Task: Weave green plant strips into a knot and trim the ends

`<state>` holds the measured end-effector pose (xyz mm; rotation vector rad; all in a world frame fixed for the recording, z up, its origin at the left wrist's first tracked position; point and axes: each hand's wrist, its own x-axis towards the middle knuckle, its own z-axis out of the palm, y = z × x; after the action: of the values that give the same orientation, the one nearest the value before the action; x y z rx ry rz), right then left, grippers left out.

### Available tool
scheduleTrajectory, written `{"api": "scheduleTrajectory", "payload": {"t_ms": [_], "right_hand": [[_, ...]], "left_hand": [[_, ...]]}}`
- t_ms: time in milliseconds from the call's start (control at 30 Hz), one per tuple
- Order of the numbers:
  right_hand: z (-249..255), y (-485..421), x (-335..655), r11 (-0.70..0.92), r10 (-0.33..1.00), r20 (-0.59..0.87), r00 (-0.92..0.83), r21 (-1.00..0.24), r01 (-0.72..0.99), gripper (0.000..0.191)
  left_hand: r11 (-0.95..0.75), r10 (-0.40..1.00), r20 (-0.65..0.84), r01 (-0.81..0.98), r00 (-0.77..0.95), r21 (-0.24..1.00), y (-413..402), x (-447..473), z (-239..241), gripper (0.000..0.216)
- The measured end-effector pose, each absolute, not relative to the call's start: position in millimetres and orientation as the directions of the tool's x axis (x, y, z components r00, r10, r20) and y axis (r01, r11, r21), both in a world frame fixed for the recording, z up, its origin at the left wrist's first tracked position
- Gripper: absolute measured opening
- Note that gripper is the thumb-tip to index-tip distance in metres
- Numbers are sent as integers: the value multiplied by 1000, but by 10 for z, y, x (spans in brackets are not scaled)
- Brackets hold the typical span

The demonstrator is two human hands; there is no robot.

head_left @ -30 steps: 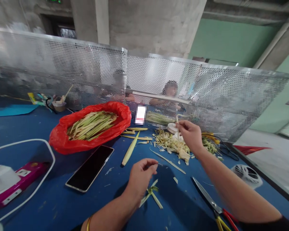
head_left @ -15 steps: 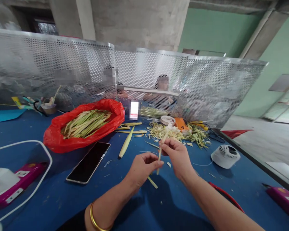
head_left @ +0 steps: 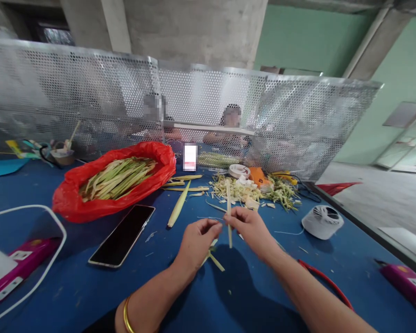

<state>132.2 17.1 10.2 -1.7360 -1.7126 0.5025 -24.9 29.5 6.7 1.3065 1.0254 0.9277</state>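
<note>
My right hand [head_left: 247, 226] pinches a pale, narrow leaf strip [head_left: 229, 196] between thumb and fingers. The strip stands nearly upright, its ends showing above and below the grip. Just to the left, my left hand [head_left: 199, 240] is closed, thumb against the fingers, apart from that strip. Short pale green strip pieces [head_left: 217, 262] show below its fingertips; whether it holds them I cannot tell. A whole tapered leaf piece [head_left: 179, 206] lies on the blue table [head_left: 263, 296] beyond my left hand. Past my right hand spreads a heap of leaf scraps [head_left: 235, 189].
At left stand a red plastic bag [head_left: 69, 203] of long leaf strips, a phone [head_left: 123, 236] and a purple power strip [head_left: 24, 266]. A white thread spool [head_left: 322, 222] and red-handled tool [head_left: 327, 280] lie right. Behind a perforated metal screen [head_left: 208, 92] sit people.
My left hand has come away from the strip and moved slightly left. My right hand now holds the strip alone, more upright. The whole view has shifted slightly.
</note>
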Motion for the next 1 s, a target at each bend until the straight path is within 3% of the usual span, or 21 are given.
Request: {"api": "scheduleTrajectory", "payload": {"t_ms": [100,200,367,500,700,833,1000], "right_hand": [[109,351,1557,-11,985,153,83,-422,906,16],[23,538,1699,-46,995,80,65,-219,975,12],[-131,678,1678,5,1000,-4,-5,-11,1000,16],[-14,747,1772,-8,999,44,5,82,997,16],[273,1051,2230,-179,965,220,143,153,972,34],[190,1289,2336,-110,979,187,83,136,985,61],[-47,1381,2143,10,995,97,-22,128,992,61]], "left_hand": [[84,979,-85,9,183,996,327,-262,50,25],[92,970,-99,43,222,995,338,-260,0,23],[108,948,-119,53,296,993,325,-232,-67,21],[121,945,-134,62,299,991,313,-229,-42,18],[120,938,-148,108,312,987,308,-227,-38,19],[105,935,-141,127,324,986,328,-224,-92,20],[107,927,-152,146,344,983,352,-226,-113,24]]}}
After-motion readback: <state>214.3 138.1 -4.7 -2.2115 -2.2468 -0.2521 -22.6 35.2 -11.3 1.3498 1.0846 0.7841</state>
